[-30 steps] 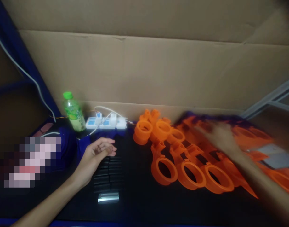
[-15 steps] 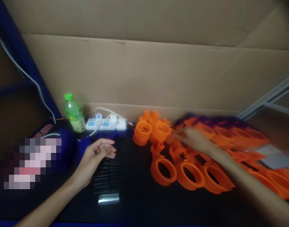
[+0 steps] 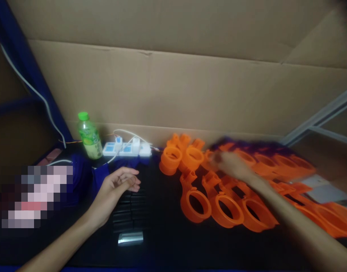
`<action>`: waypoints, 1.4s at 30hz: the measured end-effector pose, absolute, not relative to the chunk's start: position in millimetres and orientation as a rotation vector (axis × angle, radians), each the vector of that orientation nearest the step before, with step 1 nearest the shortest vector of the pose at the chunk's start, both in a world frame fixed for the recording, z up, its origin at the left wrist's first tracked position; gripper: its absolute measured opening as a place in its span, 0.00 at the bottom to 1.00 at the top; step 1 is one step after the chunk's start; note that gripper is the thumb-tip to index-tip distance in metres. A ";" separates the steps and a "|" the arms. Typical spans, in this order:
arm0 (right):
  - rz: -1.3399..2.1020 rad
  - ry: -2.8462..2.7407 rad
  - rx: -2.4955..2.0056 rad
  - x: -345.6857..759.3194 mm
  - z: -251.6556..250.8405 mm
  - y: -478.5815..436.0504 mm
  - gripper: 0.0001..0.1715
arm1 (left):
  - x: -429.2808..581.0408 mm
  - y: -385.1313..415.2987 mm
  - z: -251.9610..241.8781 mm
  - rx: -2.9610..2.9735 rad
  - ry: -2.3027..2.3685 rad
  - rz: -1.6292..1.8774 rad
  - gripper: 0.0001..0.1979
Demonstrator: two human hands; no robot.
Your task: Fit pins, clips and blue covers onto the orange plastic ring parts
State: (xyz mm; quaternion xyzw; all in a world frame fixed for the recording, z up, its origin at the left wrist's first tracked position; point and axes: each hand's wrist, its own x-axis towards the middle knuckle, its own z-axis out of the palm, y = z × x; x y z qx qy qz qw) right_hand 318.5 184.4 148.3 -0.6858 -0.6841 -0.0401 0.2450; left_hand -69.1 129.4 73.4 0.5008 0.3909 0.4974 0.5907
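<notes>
My left hand (image 3: 121, 183) hovers over the black table, its fingers loosely curled and holding nothing I can see. Below it are stacked flat black pieces (image 3: 129, 211) and a shiny silver piece (image 3: 130, 238). On the right, my right hand (image 3: 228, 164) reaches in among orange plastic ring-shaped parts. Its fingertips are at one orange ring part (image 3: 208, 160), but motion blur hides whether they grip it. Two upright orange parts (image 3: 194, 158) stand just left of that hand. Nearer to me, more orange ring parts (image 3: 226, 211) lie in a row.
A green-capped drink bottle (image 3: 90, 136) stands at the back left beside a white power strip (image 3: 126, 149) with plugs and cables. A cardboard wall (image 3: 173, 90) closes off the back. Blue cloth (image 3: 79, 181) and a pixelated patch lie left. At right is a metal frame (image 3: 318, 122).
My right hand stays among the orange parts, blurred, and more of the orange ring now shows at its fingertips. My left hand has hardly moved. The view has shifted slightly.
</notes>
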 end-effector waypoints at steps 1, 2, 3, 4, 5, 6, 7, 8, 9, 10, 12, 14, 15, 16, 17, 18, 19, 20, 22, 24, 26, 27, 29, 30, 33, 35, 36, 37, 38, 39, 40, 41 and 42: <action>-0.088 -1.903 -1.898 320.5 151.1 182.4 0.10 | -69.0 129.1 73.4 1.168 0.909 1.154 0.14; -0.082 -1.927 -1.926 321.8 154.3 179.8 0.09 | -68.9 128.8 73.5 1.170 0.905 1.150 0.14; -0.097 -1.934 -1.955 321.6 157.8 176.2 0.09 | -68.7 128.5 73.9 1.172 0.897 1.145 0.14; -0.131 -1.920 -1.970 319.3 161.2 171.4 0.09 | -68.2 128.1 74.5 1.175 0.884 1.144 0.14; -0.163 -1.903 -1.962 314.3 164.4 165.0 0.10 | -67.5 127.6 75.4 1.178 0.866 1.145 0.14; -0.173 -1.892 -1.928 306.1 167.0 156.9 0.10 | -66.5 127.0 76.5 1.183 0.840 1.145 0.15; -0.159 -1.883 -1.858 294.7 168.8 147.3 0.11 | -65.1 126.2 77.8 1.187 0.807 1.141 0.15; -0.103 -1.892 -1.766 280.4 169.4 136.4 0.11 | -63.5 125.3 79.1 1.190 0.765 1.136 0.17; -0.001 -1.905 -1.657 263.5 168.8 125.0 0.11 | -61.8 124.3 80.4 1.188 0.718 1.132 0.18; 0.130 -1.922 -1.539 244.9 166.6 113.8 0.11 | -60.1 123.3 81.6 1.179 0.668 1.132 0.21; 0.392 -1.954 -1.348 206.1 157.8 95.2 0.09 | -57.3 121.6 83.7 1.132 0.584 1.164 0.27; 0.635 -2.051 -1.162 171.6 144.9 85.4 0.07 | -56.8 121.4 85.5 1.048 0.553 1.220 0.29; 0.710 -2.100 -1.098 157.8 138.0 84.0 0.06 | -57.7 122.2 86.2 1.000 0.564 1.246 0.28; 0.757 -2.136 -1.044 146.7 131.5 84.5 0.05 | -59.5 123.7 86.9 0.954 0.592 1.280 0.26; 0.773 -2.149 -1.008 138.5 125.7 86.3 0.06 | -62.1 125.7 87.4 0.912 0.637 1.335 0.23; 0.764 -2.136 -0.988 133.0 120.9 88.7 0.07 | -65.3 128.3 87.8 0.873 0.694 1.383 0.21; 0.736 -2.104 -0.980 129.9 116.9 90.9 0.08 | -68.9 131.0 88.2 0.834 0.734 1.432 0.20; 0.698 -2.080 -0.976 128.9 113.5 92.2 0.09 | -72.7 133.8 88.5 0.792 0.752 1.448 0.20; 0.620 -2.143 -0.950 130.7 106.8 90.9 0.11 | -79.4 138.4 89.2 0.729 0.777 1.494 0.21; 0.557 -2.367 -0.884 134.5 98.0 84.1 0.11 | -83.8 140.5 90.2 0.677 0.774 1.502 0.21; 0.481 -2.588 -0.844 137.4 86.0 74.5 0.10 | -85.3 140.0 92.0 0.630 0.748 1.487 0.21; 0.440 -2.650 -0.853 138.3 79.3 69.8 0.10 | -85.3 139.1 93.1 0.609 0.731 1.473 0.21; 0.378 -2.697 -0.901 139.4 66.9 62.0 0.09 | -84.6 137.0 95.7 0.579 0.699 1.449 0.21; 0.362 -2.704 -0.921 139.8 62.0 59.2 0.09 | -84.3 136.2 97.0 0.570 0.684 1.436 0.21; 0.338 -2.700 -0.949 141.5 54.1 53.7 0.09 | -85.0 135.6 100.0 0.566 0.653 1.429 0.21; 0.307 -2.688 -0.979 142.8 53.0 51.4 0.09 | -86.6 136.2 100.9 0.567 0.643 1.410 0.21; 0.294 -2.682 -0.993 143.4 52.9 50.5 0.10 | -87.6 136.4 101.1 0.567 0.636 1.390 0.21; 0.284 -2.678 -1.006 143.9 52.8 49.8 0.10 | -88.5 136.4 101.0 0.565 0.624 1.369 0.21; 0.277 -2.676 -1.016 144.2 52.5 49.3 0.11 | -89.1 136.1 100.9 0.562 0.610 1.351 0.20; 0.274 -2.674 -1.023 144.4 52.1 48.9 0.11 | -89.6 135.6 100.6 0.555 0.597 1.335 0.19; 0.276 -2.673 -1.029 144.5 51.5 48.6 0.11 | -89.7 135.1 100.4 0.546 0.586 1.325 0.18; 0.282 -2.673 -1.028 144.5 50.9 48.5 0.11 | -89.5 134.6 100.1 0.537 0.578 1.321 0.17; 0.289 -2.672 -1.023 144.5 50.1 48.6 0.11 | -89.2 134.2 99.7 0.534 0.569 1.318 0.17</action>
